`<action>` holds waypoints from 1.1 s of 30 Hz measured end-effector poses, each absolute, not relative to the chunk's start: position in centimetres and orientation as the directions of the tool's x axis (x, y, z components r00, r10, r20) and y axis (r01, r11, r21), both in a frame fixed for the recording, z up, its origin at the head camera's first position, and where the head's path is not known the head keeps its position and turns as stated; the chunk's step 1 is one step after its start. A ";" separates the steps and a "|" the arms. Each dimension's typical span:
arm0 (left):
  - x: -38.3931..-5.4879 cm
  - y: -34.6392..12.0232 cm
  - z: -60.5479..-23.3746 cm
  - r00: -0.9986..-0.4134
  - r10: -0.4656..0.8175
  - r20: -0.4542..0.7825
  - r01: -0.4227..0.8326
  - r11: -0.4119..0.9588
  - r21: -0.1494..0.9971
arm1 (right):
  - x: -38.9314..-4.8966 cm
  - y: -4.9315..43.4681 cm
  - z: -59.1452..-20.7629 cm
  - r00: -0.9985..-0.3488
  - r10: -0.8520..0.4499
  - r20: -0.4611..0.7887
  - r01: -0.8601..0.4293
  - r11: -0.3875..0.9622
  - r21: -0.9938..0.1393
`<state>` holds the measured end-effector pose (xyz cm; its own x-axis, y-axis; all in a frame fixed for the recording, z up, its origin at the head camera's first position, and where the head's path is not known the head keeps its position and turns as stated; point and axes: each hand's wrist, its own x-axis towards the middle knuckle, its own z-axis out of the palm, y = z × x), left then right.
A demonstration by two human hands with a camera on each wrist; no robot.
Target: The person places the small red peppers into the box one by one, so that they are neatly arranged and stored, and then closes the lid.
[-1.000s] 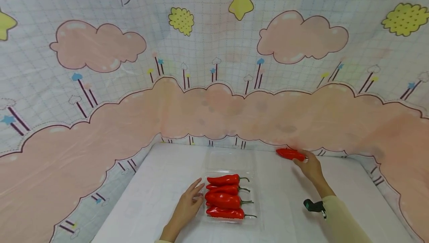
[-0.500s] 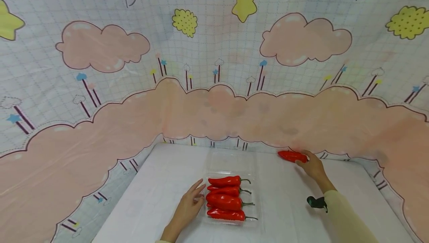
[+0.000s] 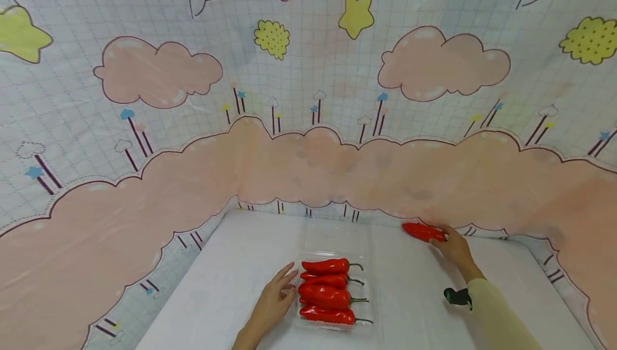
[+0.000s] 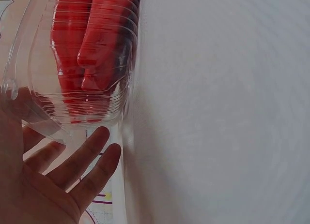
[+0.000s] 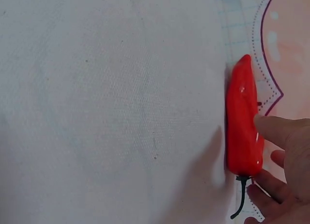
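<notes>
A clear plastic clamshell box (image 3: 368,285) lies with its lid (image 3: 335,235) folded back on the table. Several red chili peppers (image 3: 325,297) are laid across it in a stack of rows, green stems pointing right. My left hand (image 3: 271,304) is at the box's left side, fingers spread and fingertips right at its wall; the left wrist view shows the fingers (image 4: 80,168) relaxed beside the ribbed plastic. At the table's far right, my right hand (image 3: 455,248) holds one more red chili pepper (image 5: 243,122) near its stem end, thumb on one side and fingers on the other.
The white table (image 3: 231,264) meets a patterned cloth backdrop (image 3: 308,162) along its far edge, close behind the right-hand pepper. A small dark device (image 3: 457,297) sticks out at the right sleeve (image 3: 496,312).
The head view has shifted slightly, so the whole scene sits a little lower and further right. Both hands and the peppers keep nearly the same places on the table.
</notes>
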<state>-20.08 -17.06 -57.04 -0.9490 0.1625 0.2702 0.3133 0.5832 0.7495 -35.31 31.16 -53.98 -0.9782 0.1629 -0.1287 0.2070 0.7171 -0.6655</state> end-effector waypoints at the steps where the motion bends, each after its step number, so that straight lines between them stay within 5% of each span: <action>1: -20.0 -17.1 -57.1 -0.947 0.163 0.275 0.318 0.584 0.747 | -35.3 31.2 -54.1 -0.978 0.163 -0.129 0.207 0.715 -0.667; 33: -19.9 -16.8 -56.7 -0.948 0.151 0.280 0.315 0.578 0.753 | -32.9 31.4 -55.4 -0.985 0.136 -0.104 0.171 0.758 -0.629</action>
<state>-19.90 -16.78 -56.67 -0.9480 0.1513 0.2801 0.3147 0.5776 0.7532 -32.94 31.44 -55.36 -0.9853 0.1355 -0.1040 0.1707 0.7584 -0.6290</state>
